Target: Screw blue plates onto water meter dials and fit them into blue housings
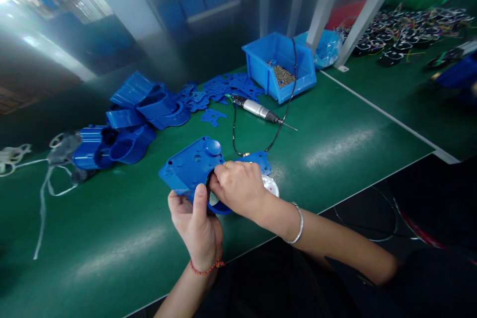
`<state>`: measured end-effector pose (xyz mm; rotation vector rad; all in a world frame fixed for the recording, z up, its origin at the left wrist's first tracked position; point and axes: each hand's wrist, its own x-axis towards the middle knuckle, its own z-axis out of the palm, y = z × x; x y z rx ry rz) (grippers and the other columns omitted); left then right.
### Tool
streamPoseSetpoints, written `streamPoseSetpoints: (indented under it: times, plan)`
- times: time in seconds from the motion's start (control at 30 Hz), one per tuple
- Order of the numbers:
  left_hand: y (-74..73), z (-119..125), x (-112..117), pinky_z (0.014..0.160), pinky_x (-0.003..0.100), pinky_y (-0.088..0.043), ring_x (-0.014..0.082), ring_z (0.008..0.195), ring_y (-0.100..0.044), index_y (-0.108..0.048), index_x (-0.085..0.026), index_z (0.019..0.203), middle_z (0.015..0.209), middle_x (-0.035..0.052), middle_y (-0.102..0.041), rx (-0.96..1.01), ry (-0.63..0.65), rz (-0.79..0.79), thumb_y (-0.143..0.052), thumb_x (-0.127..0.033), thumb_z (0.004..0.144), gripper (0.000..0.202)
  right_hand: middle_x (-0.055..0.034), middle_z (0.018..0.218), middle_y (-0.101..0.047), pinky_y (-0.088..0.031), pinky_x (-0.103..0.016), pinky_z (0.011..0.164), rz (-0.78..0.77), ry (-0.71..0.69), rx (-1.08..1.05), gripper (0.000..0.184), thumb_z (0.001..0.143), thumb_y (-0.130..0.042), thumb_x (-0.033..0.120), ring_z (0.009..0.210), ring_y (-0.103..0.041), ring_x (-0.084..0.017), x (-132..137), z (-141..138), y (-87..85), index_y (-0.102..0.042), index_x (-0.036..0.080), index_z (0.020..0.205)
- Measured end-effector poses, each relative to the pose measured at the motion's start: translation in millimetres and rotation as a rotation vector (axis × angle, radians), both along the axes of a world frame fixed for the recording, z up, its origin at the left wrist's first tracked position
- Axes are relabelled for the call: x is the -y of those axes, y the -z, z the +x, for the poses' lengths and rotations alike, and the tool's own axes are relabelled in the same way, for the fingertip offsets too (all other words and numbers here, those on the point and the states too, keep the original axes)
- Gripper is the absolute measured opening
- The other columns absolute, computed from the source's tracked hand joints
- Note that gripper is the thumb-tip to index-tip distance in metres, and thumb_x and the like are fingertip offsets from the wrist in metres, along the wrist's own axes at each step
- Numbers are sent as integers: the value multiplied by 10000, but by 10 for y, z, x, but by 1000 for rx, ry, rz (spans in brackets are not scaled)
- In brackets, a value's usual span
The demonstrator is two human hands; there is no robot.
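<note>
A blue plastic housing is tilted up above the green bench near its front edge. My left hand grips its lower side, thumb along the near rim. Into the round opening of the housing reach the curled fingers of my right hand; their tips are hidden, so what they hold does not show. Just behind the right hand lies a flat blue plate. A round white and silver piece shows partly beside my right wrist.
An electric screwdriver with a black cord lies behind the housing. A blue bin of small screws stands at the back. Blue curved shells and flat blue plates are piled to the left. Wired black parts heap up far right.
</note>
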<state>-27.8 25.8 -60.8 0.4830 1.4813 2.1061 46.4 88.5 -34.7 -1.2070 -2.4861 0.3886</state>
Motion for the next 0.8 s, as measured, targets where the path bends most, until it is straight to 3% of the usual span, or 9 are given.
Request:
streamPoseSetpoints:
  times: [0.5, 0.63, 0.8]
  plan:
    - [32, 23, 31, 782, 262, -449, 126, 813, -557, -522, -194, 913, 921, -3, -580, -18, 22, -29, -815, -341, 653, 419, -101, 777, -687, -428, -277, 549, -54, -5, 67, 216, 916, -518, 237, 706, -666, -233, 4, 46, -34, -667, 150, 786]
    - [30, 41, 45, 815, 278, -459, 130, 825, -556, -543, -197, 932, 919, 1, -586, -20, 40, -43, -810, -332, 665, 400, -82, 839, -684, -460, -311, 601, -107, -33, 87, 159, 897, -575, 281, 762, -660, -251, 34, 208, -114, -680, 162, 909]
    - [41, 90, 20, 828, 312, -482, 134, 821, -555, -542, -200, 953, 938, 10, -592, -50, 45, -38, -820, -319, 658, 422, -68, 940, -688, -479, -315, 711, -170, -8, 25, 174, 918, -544, 194, 864, -651, -237, 41, 354, -88, -671, 168, 1035]
